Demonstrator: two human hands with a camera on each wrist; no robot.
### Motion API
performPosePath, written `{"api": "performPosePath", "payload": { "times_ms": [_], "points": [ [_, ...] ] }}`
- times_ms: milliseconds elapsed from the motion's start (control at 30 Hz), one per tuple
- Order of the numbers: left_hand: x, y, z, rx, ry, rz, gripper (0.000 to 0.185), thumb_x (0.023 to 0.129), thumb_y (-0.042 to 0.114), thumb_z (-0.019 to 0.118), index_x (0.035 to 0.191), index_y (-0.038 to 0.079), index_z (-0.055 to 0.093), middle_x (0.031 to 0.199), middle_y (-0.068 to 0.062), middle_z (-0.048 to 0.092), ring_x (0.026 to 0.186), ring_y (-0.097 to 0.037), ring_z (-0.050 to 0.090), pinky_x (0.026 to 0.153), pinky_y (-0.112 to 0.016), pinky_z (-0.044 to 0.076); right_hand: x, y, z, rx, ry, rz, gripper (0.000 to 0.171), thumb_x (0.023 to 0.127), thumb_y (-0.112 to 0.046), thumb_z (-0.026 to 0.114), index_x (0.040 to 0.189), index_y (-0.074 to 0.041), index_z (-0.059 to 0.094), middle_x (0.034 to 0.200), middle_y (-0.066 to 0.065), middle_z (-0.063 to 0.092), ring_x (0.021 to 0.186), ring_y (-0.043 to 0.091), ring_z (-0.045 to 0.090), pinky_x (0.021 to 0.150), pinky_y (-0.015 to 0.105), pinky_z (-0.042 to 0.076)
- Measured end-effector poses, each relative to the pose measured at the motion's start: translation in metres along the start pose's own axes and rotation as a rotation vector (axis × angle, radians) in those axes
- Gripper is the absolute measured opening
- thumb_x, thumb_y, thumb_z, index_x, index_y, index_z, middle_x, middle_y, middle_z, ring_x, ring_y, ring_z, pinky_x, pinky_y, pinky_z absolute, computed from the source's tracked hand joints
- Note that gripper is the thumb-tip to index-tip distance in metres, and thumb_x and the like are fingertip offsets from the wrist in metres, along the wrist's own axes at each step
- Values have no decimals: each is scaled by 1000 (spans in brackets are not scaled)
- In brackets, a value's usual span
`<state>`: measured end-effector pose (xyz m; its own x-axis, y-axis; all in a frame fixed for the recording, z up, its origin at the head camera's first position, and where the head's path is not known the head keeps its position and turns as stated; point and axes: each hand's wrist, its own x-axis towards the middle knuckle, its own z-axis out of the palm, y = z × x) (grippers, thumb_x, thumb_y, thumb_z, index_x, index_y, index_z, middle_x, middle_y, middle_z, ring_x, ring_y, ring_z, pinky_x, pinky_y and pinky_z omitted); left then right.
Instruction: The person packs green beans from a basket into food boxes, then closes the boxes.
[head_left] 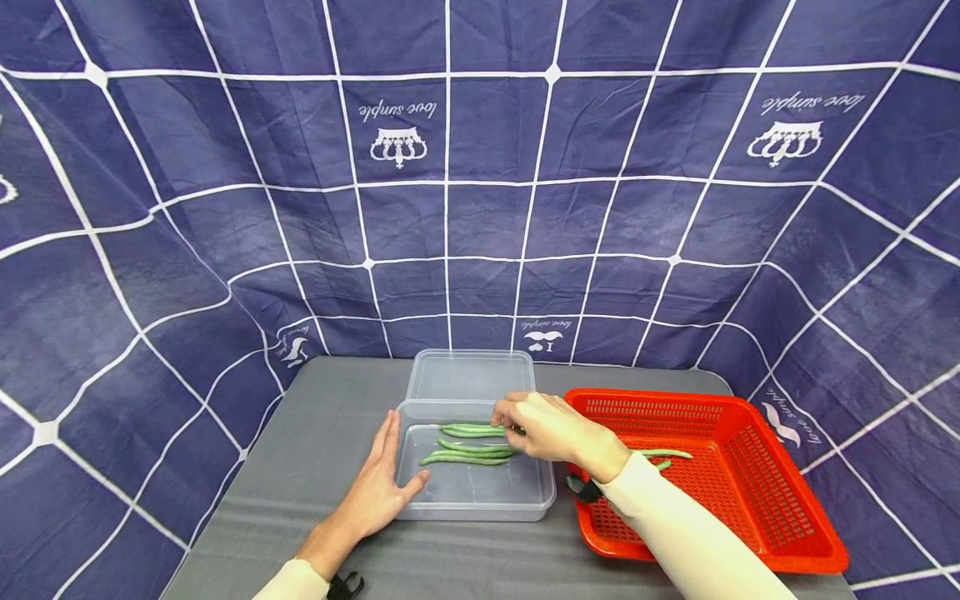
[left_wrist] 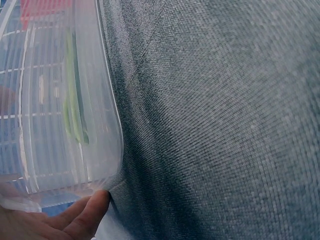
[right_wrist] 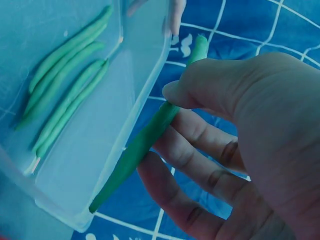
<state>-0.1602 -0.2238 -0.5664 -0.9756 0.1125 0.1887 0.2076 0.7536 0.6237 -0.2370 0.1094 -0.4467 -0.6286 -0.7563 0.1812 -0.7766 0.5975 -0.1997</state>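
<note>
This looks like a small booth of hung cloth. Blue fabric (head_left: 491,221) with white grid lines, crowns and upside-down "love simple" lettering fills the upper frame and both sides. A grey-covered table (head_left: 322,417) spans the bottom. The clear food container (head_left: 480,512) at lower centre and red basket (head_left: 780,475) at lower right seem household ware; the room behind is hidden, so home or studio is hard to tell.

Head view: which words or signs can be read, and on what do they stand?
"love simple", upside down over a crown, twice on the blue cloth.
"I", upside down beside a heart, lower on the cloth.
Other lettering by the moustaches is too small to read surely.
</note>
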Motion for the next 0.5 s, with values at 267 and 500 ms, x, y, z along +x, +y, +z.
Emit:
{"api": "performPosePath", "payload": {
  "times_ms": [267,500],
  "points": [
    [0,0,1,0,13,12,115,103,36,87,184,-6,17,192,-32,19,175,-56,34,138,-69,37,13,-12,10,29,-16,-28,21,99,-7,84,117,-18,85,111,-6,81,83,5,70,71,29,60],
    [0,0,0,-4,3,-2,116,103,38,87,184,-6,16,193,-30,16,175,-54,34,138,-68,37,24,-23,19,-7,-22,-60,20,99,-13,90,117,-20,85,104,-9,80,84,1,71,72,25,60]
  ]
}}
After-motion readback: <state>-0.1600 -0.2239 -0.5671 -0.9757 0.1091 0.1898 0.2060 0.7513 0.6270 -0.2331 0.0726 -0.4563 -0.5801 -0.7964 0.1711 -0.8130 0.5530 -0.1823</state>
